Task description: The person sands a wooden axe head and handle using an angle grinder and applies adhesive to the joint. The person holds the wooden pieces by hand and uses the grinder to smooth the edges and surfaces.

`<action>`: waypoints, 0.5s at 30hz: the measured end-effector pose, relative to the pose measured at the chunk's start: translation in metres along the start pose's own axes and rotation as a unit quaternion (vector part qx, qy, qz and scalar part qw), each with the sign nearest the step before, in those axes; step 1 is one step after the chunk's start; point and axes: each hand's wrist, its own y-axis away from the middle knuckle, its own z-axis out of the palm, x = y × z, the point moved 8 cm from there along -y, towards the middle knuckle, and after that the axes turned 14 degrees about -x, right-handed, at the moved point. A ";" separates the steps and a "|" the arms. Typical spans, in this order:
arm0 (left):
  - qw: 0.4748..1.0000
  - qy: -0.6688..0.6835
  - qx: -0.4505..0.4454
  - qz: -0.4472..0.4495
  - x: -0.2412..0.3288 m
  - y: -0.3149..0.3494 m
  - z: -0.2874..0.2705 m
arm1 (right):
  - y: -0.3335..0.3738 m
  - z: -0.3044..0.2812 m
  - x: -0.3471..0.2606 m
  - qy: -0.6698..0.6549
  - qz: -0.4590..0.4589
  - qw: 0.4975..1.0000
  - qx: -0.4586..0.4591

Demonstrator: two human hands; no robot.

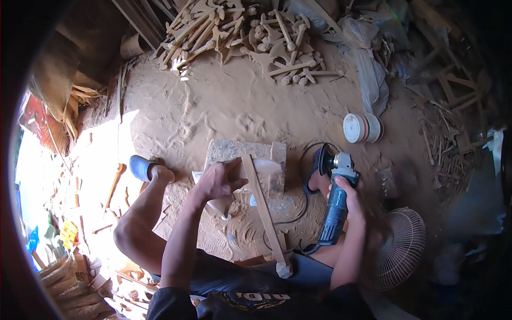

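My right hand [349,194] is wrapped round the body of a dark teal angle grinder [336,205]. The grinder stands nearly upright, its round disc [324,159] at the far end, facing left. A long wooden stick [264,210] with a faceted knob at its near end slants from a low block [229,150] to my lap. My left hand [216,180] is just left of the stick's far end, with thumb and forefinger apart. Whether its fingertips touch the stick is unclear. Beneath the hand and stick lies a pale, smooth piece [266,166], partly hidden.
Carved wooden pieces [213,29] are heaped at the back. A white tub [362,128] stands on the dusty floor at right, beyond a fan's wire guard [402,248]. A dark cord [301,210] loops near the grinder. Wood scraps [442,144] lie far right.
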 end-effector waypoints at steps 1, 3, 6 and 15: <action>1.000 -0.013 0.004 0.000 0.012 0.003 -0.011 | 0.002 -0.005 -0.002 -0.010 -0.014 1.000 0.013; 0.999 -0.042 -0.006 -0.026 0.033 0.016 -0.036 | 0.006 0.004 -0.008 -0.026 -0.010 1.000 0.002; 0.991 -0.119 0.064 0.016 0.075 0.034 -0.078 | 0.006 0.006 -0.016 -0.003 -0.062 0.998 -0.012; 0.903 -0.342 0.246 0.090 0.159 0.044 -0.064 | 0.008 -0.025 0.015 -0.026 -0.033 0.999 -0.017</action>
